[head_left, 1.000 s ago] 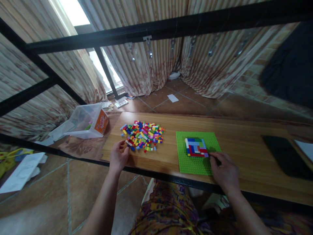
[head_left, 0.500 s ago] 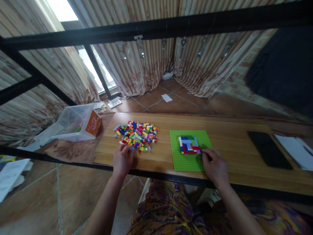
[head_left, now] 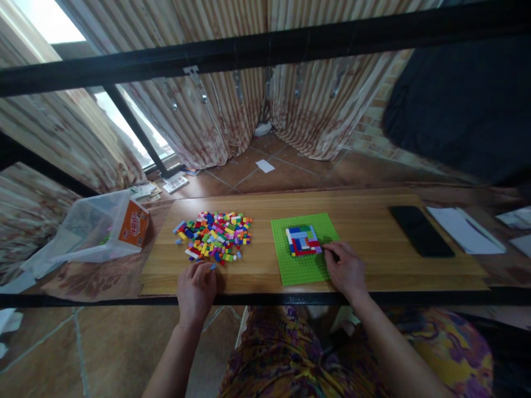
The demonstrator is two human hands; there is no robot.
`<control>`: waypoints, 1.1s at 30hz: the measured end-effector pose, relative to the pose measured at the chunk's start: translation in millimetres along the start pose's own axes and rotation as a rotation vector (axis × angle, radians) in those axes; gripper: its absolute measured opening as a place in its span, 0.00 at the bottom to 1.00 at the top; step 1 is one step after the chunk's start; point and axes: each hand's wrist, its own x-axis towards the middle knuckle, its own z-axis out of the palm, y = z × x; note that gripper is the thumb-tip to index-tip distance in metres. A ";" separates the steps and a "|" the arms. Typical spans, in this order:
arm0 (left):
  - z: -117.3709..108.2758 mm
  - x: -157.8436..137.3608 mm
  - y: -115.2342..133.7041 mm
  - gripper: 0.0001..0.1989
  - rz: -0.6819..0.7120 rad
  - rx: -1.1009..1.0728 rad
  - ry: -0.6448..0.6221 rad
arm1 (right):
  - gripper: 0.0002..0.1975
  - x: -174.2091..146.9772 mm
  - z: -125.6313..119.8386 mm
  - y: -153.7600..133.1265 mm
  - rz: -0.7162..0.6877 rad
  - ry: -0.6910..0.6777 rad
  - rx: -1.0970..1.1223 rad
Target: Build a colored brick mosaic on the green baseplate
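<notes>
Curling near the front edge of the pile (head_left: 219, 235), the left hand (head_left: 197, 290) is showing a blue brick (head_left: 213, 266) at its fingertips; whether its grip is pinching that brick, I cannot tell. The right hand (head_left: 347, 271) is resting its fingertips against the right side of the build (head_left: 302, 241), by a purple brick (head_left: 318, 250); whether its grip is clasping anything is unclear. The multicoloured build is sitting on the green baseplate (head_left: 307, 273), which is lying flat on the worktop (head_left: 255, 276), right of the pile. Farther right, a black slab (head_left: 421, 231) is lying beside some paper (head_left: 464, 229). Past the worktop's left end, a clear box (head_left: 89, 221) is standing tilted, and behind everything curtains (head_left: 232, 121) are hanging.
</notes>
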 end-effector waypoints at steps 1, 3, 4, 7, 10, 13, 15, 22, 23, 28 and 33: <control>0.4 1.5 0.7 0.08 -0.002 -0.004 -0.008 | 0.13 0.1 0.2 0.1 -0.002 0.002 -0.001; 0.5 4.2 2.0 0.08 -0.013 -0.021 -0.033 | 0.13 0.5 0.3 0.1 -0.009 0.000 -0.004; 0.1 5.1 2.5 0.09 -0.022 -0.032 -0.045 | 0.13 0.7 0.3 0.1 -0.012 -0.002 -0.002; -1.7 5.7 3.2 0.09 -0.042 -0.065 -0.082 | 0.12 0.9 -0.3 -0.2 -0.015 0.001 0.008; -2.7 4.0 3.0 0.09 -0.063 -0.080 -0.100 | 0.12 0.6 -0.8 -0.4 -0.012 0.006 0.012; -1.5 3.3 1.8 0.11 -0.087 -0.078 -0.105 | 0.13 0.2 -1.0 0.0 -0.013 -0.003 0.011; 0.2 4.2 0.4 0.12 -0.089 -0.067 -0.107 | 0.13 0.0 -0.9 0.0 -0.013 -0.005 0.012; 1.5 8.6 1.4 0.11 -0.081 -0.061 -0.106 | 0.12 0.8 -1.7 -2.2 -0.006 -0.003 0.008; 0.8 8.7 3.0 0.10 -0.098 -0.065 -0.101 | 0.12 1.0 -1.7 -2.4 -0.005 -0.005 0.013; -1.7 7.1 10.8 0.09 -0.140 -0.111 -0.103 | 0.12 1.3 -0.5 -1.7 0.009 0.003 0.037; -0.3 1.2 10.1 0.10 -0.028 -0.116 -0.071 | 0.12 1.2 -0.2 -1.8 0.006 0.002 0.036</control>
